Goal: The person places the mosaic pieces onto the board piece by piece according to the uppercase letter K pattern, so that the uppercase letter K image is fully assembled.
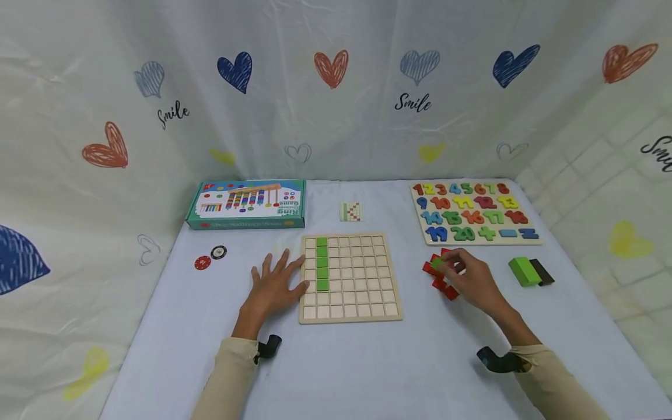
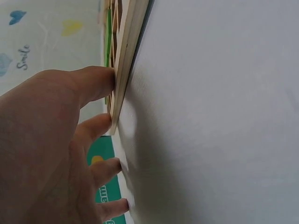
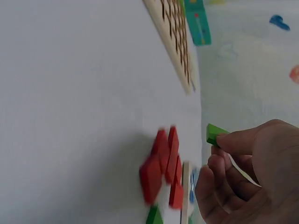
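A wooden grid board [image 1: 362, 278] lies flat on the white table, with several green square tiles [image 1: 322, 261] in a line down its second column from the left. My left hand [image 1: 274, 284] is spread on the table, its thumb and index finger touching the board's left edge, also seen in the left wrist view. Between thumb and fingers, my right hand [image 1: 471, 281] pinches a green tile [image 3: 215, 134], raised above a loose group of red tiles [image 1: 445, 289]. In the right wrist view these red tiles [image 3: 152, 178] lie below the hand.
Behind stand a green game box [image 1: 247, 205], a small patterned card [image 1: 351, 212] and a number puzzle board [image 1: 475, 213]. Two round chips, one red [image 1: 202, 262] and one black [image 1: 218, 252], lie left. A green block [image 1: 524, 272] and a dark piece [image 1: 542, 272] lie right.
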Available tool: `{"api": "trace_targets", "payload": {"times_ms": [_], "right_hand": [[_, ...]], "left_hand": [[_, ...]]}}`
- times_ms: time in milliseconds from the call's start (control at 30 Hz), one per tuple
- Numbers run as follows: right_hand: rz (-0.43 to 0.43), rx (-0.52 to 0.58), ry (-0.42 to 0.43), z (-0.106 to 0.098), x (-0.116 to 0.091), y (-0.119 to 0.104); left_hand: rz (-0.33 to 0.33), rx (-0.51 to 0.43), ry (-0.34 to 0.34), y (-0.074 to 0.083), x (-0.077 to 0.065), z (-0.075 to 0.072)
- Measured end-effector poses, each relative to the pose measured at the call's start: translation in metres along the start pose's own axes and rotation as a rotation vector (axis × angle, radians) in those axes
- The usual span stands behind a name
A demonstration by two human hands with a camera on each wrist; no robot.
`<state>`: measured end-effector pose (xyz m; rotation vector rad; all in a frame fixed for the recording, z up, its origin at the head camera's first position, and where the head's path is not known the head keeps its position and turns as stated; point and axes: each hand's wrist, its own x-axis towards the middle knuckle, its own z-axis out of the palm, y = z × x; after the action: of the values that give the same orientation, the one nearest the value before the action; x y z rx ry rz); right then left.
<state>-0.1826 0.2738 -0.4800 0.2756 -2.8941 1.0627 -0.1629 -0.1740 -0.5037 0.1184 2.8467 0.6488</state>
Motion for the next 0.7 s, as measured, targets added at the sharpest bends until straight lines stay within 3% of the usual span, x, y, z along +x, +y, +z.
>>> {"api": "trace_targets", "payload": {"times_ms": [133,267,400,567,700], "right_hand": [[-0.096,0.11,-0.068,0.04,0.009,-0.044],[-0.205,0.233,-0.188,0.081,0.015,-0.088],[-0.294,0.291,-0.291,0.112,0.017,-0.122],[-0.315,0.256,-0.368,0.14,0.014,-0.141],[-0.311,0.173,-0.366,0.151,0.011,-0.143]], "left_hand": [[0.003,-0.014,0.01,0.001,0.0,-0.002],[0.006,-0.011,0.014,0.001,0.001,-0.004],[0.009,-0.007,0.005,-0.001,0.002,-0.001],[0.01,0.006,0.006,-0.003,0.002,0.003],[0.015,-0.002,0.024,-0.001,0.001,0.004]]}}
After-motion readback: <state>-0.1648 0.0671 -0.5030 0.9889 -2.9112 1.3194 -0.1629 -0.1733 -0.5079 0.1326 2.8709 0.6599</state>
